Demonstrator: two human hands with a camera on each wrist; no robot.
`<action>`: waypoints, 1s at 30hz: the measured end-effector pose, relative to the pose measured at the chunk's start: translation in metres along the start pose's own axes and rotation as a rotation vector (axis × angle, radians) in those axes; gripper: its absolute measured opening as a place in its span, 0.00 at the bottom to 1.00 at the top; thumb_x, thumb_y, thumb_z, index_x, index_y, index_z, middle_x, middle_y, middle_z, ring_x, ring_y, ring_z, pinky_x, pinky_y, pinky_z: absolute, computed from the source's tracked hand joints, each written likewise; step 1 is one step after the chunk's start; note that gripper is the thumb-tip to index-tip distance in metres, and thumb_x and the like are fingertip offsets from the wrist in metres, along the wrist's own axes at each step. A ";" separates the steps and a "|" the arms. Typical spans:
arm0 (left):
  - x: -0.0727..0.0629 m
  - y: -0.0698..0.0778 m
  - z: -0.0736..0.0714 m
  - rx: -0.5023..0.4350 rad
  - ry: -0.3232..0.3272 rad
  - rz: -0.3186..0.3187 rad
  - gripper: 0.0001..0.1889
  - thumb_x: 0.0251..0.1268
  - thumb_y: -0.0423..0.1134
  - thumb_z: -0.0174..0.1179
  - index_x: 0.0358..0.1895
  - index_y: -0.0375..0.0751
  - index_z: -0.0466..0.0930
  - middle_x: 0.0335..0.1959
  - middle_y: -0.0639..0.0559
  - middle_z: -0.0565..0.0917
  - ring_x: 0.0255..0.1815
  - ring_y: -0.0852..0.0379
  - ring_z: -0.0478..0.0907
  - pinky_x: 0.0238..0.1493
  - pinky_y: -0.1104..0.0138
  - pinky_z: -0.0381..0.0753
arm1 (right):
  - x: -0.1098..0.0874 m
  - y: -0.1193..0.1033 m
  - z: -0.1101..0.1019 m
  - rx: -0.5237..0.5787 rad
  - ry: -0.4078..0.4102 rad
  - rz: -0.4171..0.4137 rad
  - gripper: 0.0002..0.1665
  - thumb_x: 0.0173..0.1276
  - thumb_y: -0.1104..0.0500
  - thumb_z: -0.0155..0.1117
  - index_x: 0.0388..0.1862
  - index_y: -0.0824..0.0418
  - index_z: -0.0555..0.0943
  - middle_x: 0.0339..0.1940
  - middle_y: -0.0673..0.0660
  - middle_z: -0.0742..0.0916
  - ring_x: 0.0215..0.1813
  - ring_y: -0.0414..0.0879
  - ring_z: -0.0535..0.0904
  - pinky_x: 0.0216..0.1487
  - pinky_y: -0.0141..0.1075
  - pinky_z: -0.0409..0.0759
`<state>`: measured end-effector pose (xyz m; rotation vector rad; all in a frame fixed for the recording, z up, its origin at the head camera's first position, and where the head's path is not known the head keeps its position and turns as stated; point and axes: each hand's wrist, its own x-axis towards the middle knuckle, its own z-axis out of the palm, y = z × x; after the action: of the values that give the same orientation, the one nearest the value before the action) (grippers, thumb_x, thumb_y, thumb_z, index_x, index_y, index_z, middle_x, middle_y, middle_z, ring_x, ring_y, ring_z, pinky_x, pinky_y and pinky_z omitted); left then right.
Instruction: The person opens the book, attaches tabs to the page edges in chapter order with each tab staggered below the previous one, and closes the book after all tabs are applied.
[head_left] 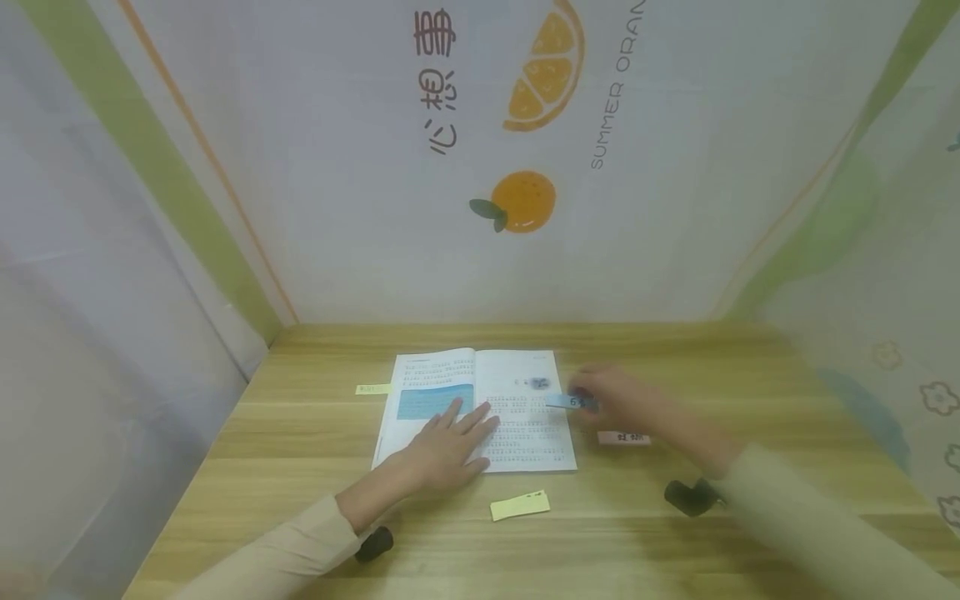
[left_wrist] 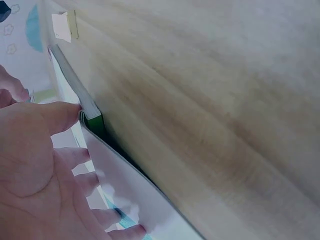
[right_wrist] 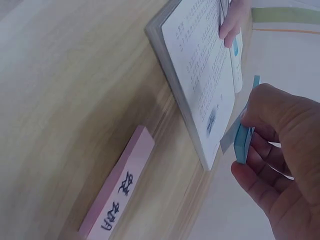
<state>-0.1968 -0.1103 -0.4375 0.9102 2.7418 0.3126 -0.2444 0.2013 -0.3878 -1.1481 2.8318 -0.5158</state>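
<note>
Head view: a book (head_left: 525, 437) lies open on a wooden table (head_left: 300, 500). The left hand (head_left: 450, 450) rests on it with fingers spread, gripping nothing. The right hand (head_left: 611, 396), slightly blurred, pinches a blue sticky-note pad (head_left: 573, 402) beside the right page; the pad's near end overlaps the page edge, though whether they touch is unclear. A pale tab (head_left: 371, 389) sticks out from the book's left side. A yellow pad (head_left: 520, 506) lies below the book, and a pink pad (head_left: 626, 438) to its right.

Left wrist view: the thumb is at the book's lower edge, the other fingers reaching over the pages.

Right wrist view: thumb and fingers hold the blue pad, which is bent; a thin greyish strip juts from it towards the page. The step in hand appears to be marking this page with a blue note. The next move probably calls for lining the strip up with the edge and pressing it down while the left hand steadies the book.
</note>
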 end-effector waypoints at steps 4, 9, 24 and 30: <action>0.000 0.001 -0.003 -0.022 -0.012 0.000 0.33 0.79 0.53 0.52 0.81 0.48 0.58 0.82 0.48 0.52 0.80 0.34 0.41 0.73 0.38 0.52 | 0.001 0.000 0.003 0.024 -0.005 -0.008 0.11 0.61 0.63 0.77 0.40 0.58 0.82 0.33 0.46 0.79 0.34 0.44 0.78 0.34 0.32 0.79; 0.006 -0.001 -0.010 -0.063 0.034 0.025 0.32 0.76 0.48 0.58 0.77 0.41 0.64 0.79 0.45 0.61 0.78 0.33 0.51 0.74 0.43 0.55 | 0.003 -0.001 0.006 0.007 0.005 -0.034 0.11 0.61 0.63 0.76 0.40 0.58 0.83 0.33 0.46 0.79 0.34 0.43 0.76 0.34 0.32 0.79; 0.041 0.014 -0.025 -0.632 0.185 0.170 0.29 0.72 0.38 0.64 0.72 0.32 0.68 0.58 0.37 0.82 0.57 0.42 0.82 0.56 0.59 0.82 | 0.018 -0.024 0.009 -0.025 0.033 -0.117 0.20 0.57 0.65 0.76 0.49 0.61 0.84 0.40 0.47 0.82 0.37 0.43 0.78 0.38 0.33 0.81; 0.042 0.021 -0.018 -0.791 0.224 0.191 0.25 0.72 0.33 0.64 0.69 0.32 0.72 0.52 0.40 0.86 0.52 0.45 0.85 0.52 0.66 0.83 | 0.020 -0.025 0.010 0.035 0.036 -0.103 0.21 0.58 0.67 0.75 0.52 0.64 0.83 0.43 0.50 0.83 0.41 0.44 0.80 0.44 0.35 0.84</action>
<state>-0.2234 -0.0705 -0.4215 0.9191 2.3378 1.4706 -0.2411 0.1679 -0.3873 -1.2973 2.7927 -0.5954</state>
